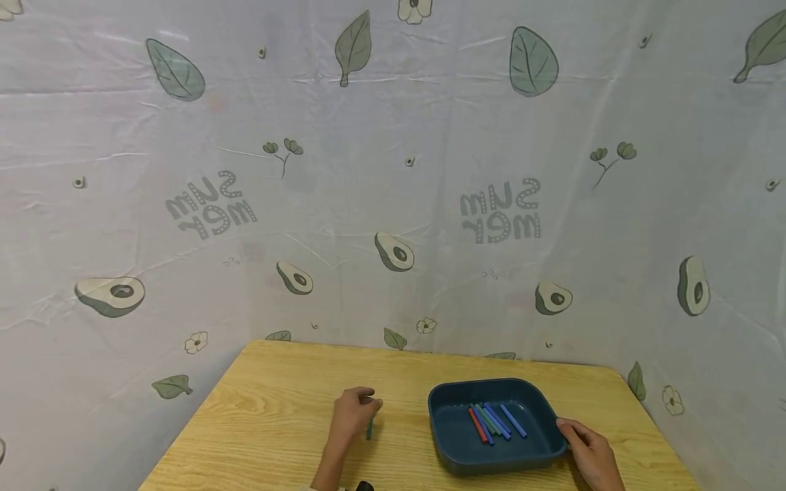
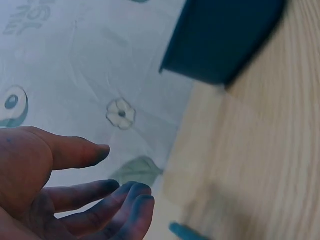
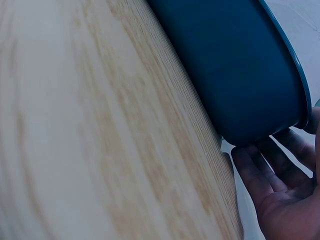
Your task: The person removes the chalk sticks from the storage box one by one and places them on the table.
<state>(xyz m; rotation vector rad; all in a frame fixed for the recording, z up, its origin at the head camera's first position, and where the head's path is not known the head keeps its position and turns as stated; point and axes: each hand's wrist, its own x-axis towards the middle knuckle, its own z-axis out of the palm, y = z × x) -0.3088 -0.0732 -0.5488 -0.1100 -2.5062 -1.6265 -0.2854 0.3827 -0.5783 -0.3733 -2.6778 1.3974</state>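
Observation:
My left hand [image 1: 355, 412] is over the left half of the table, thumb and fingers apart with nothing between them. Just beside and below its fingers is a slim green stick [image 1: 370, 431], whose end [image 2: 185, 231] also shows at the bottom of the left wrist view. On the right, my right hand [image 1: 591, 455] grips the near right corner of a dark blue tray [image 1: 491, 468]. Its thumb is at the rim, while the other fingers press the outer wall [image 3: 235, 75]. Inside the tray lie a red stick [image 1: 477, 426], several blue sticks [image 1: 513, 421] and green ones [image 1: 488, 420].
The light wooden table [image 1: 276, 402] carries the tray on its right side. Behind the table and along its sides hangs a pale curtain [image 1: 344, 204] printed with leaves, flowers and avocados. A small black object [image 1: 365, 485] shows at the bottom edge beside the left forearm.

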